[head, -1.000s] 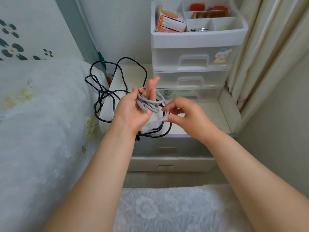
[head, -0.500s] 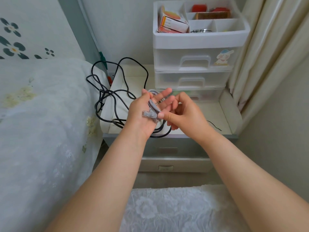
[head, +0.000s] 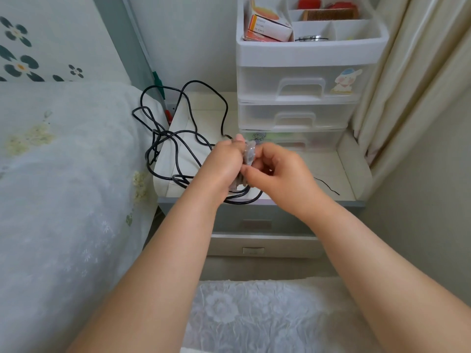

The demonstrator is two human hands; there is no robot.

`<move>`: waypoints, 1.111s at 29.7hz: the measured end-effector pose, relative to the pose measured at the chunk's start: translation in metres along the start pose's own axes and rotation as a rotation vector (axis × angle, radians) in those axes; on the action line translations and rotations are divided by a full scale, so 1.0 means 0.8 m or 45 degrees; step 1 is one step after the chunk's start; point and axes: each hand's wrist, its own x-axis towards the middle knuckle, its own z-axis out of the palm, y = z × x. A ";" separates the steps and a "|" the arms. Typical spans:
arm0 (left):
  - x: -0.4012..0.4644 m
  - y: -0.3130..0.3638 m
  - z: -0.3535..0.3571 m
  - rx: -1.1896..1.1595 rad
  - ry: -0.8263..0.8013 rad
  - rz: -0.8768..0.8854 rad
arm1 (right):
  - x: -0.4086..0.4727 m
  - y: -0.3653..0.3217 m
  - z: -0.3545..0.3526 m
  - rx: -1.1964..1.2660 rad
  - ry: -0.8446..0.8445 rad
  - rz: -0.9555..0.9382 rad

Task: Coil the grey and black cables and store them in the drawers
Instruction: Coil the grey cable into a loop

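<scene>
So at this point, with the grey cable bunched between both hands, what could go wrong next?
1. The small grey cable coil is only held between the left hand and right hand, untied as far as the blur shows; it may spring loose.
2. The loose black cable sprawls tangled over the white nightstand top and its bedside edge, directly under the hands; it could snag or slide off.
3. All three clear plastic drawers look closed, so one hand must let go.
</scene>
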 end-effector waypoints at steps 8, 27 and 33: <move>-0.003 0.004 -0.003 0.033 -0.476 -0.179 | 0.007 -0.001 -0.028 0.192 -0.071 0.084; -0.005 -0.009 0.026 -0.155 -0.262 -0.021 | 0.012 0.013 -0.018 -0.042 0.323 0.098; -0.007 -0.012 0.008 -0.208 -0.670 -0.057 | 0.013 0.010 -0.022 0.155 0.442 0.125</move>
